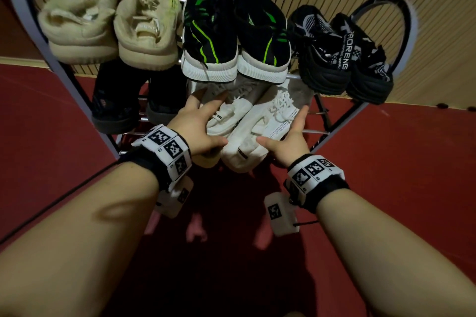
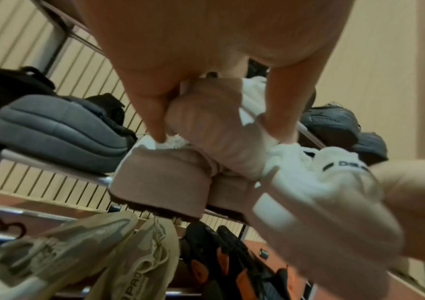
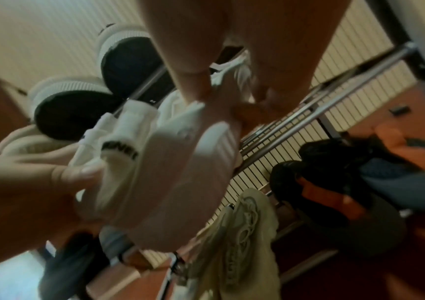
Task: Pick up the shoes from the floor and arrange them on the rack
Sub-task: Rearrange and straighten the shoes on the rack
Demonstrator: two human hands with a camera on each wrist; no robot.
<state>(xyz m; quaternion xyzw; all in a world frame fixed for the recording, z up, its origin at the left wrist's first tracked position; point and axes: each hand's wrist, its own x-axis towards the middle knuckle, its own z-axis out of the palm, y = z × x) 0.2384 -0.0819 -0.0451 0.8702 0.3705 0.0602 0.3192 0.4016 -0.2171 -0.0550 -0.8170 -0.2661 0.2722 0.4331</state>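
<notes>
A white pair of shoes sits heel-out on the second shelf of the metal rack [image 1: 314, 132], in the middle. My left hand [image 1: 206, 121] lies over the left white shoe [image 1: 226, 116], fingers curved over its top and thumb at the heels. My right hand [image 1: 286, 128] holds the right white shoe [image 1: 257, 121], fingers along its outer side and thumb at its heel. In the left wrist view my fingertips [image 2: 156, 130] dig into the left shoe's collar [image 2: 170, 142]. In the right wrist view the right shoe's heel [image 3: 180, 172] fills the middle.
The top shelf holds a beige pair [image 1: 108, 20], a black-and-green pair [image 1: 231, 33] and a black-and-grey pair [image 1: 342, 54]. A dark pair [image 1: 123, 105] stands left of the white shoes. Beige [image 2: 103, 253] and black-and-orange shoes [image 2: 232, 263] lie on a lower shelf. Red floor [image 1: 399, 175] surrounds the rack.
</notes>
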